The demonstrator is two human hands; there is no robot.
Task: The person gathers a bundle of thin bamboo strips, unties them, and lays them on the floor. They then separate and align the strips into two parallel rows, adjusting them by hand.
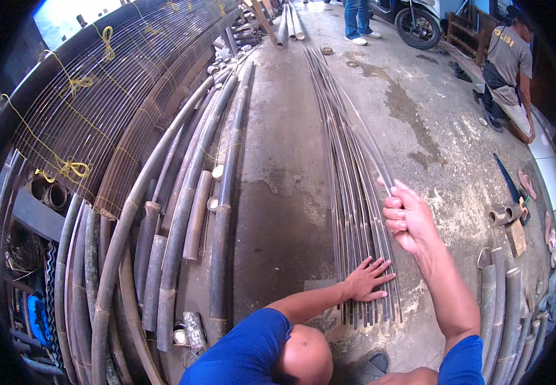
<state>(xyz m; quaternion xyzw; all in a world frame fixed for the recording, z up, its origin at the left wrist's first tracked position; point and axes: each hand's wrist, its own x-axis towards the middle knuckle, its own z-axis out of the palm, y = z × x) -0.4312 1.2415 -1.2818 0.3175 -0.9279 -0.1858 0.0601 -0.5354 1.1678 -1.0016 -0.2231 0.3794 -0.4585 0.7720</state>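
Note:
A long row of thin split bamboo strips (348, 167) lies side by side on the concrete floor, running away from me. My left hand (368, 279) is pressed flat, fingers spread, on the near ends of the strips. My right hand (406, 218) is raised above the row's right edge. It is closed around one thin strip (373, 151), which lifts off the row and bends toward my fist.
Thick bamboo poles (182, 212) lie along the left, under slatted bamboo screens (117, 96) tied with yellow cord. Short poles (509, 301) lie at the lower right. A saw (506, 179) and sandals lie at the right. A person (509, 70) crouches at the far right; another stands by a motorbike wheel (419, 25).

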